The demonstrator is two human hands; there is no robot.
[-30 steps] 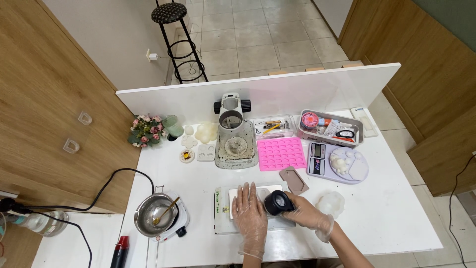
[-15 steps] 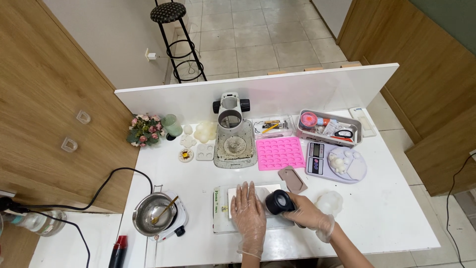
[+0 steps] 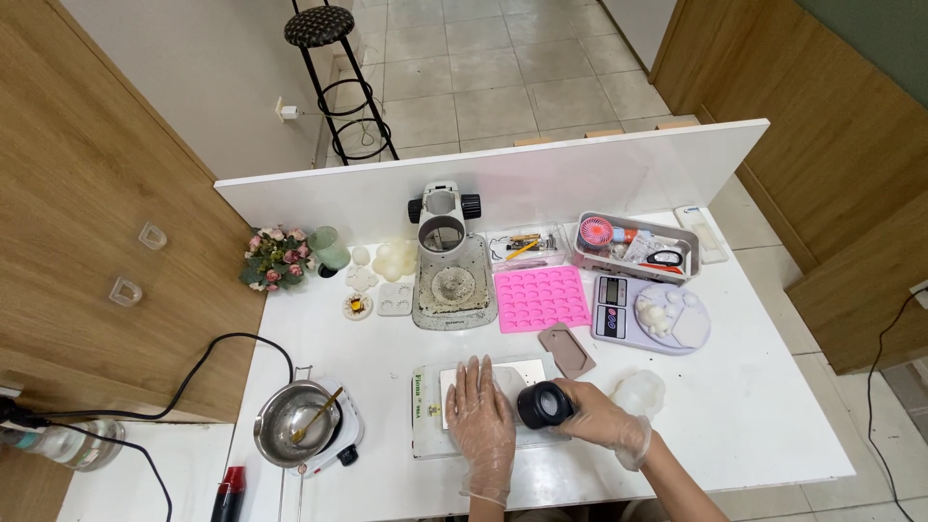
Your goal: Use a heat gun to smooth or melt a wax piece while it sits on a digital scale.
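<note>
Both of my hands wear thin clear gloves. My left hand (image 3: 480,425) lies flat, fingers spread, on a pale sheet that rests on a rectangular mat (image 3: 426,437) near the table's front edge. My right hand (image 3: 604,421) grips a short black cylinder (image 3: 542,405) with a round lens-like top, held at the mat's right side, touching the sheet beside my left hand.
A brown mould (image 3: 566,350) and a pale lump (image 3: 640,392) lie right of the mat. Behind are a pink silicone mould (image 3: 541,298), a scale (image 3: 650,316), a microscope stand (image 3: 449,261), a grey tool tray (image 3: 636,247) and flowers (image 3: 275,259). A metal pot (image 3: 293,422) on a small hotplate stands left, with a cable.
The view has shifted slightly. Both hands stay in nearly the same place on the mat, the right one still around the black cylinder.
</note>
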